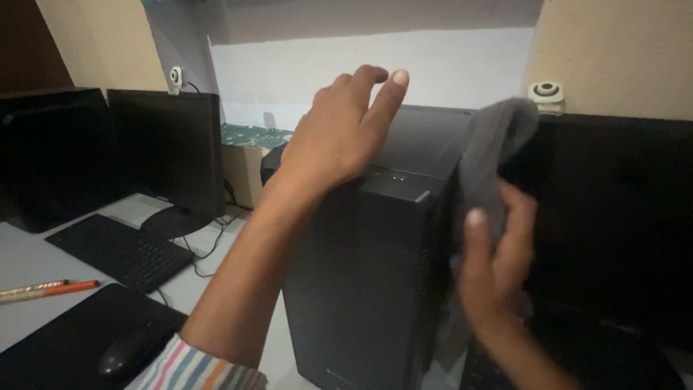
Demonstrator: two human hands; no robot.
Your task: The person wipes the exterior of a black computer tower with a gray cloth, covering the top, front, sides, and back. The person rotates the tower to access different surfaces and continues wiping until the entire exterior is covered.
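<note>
Two hands work a black computer tower (375, 274) standing at frame centre on the counter (29, 260): left hand (339, 137) spread flat on top, steadying it; right hand (498, 267) pressing a grey cloth (498, 137), loosely gripped, against its side.

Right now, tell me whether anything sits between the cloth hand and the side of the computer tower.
Only the grey cloth itself: the right hand presses it against the black computer tower. The left hand rests on the tower's top, away from that side.
</note>
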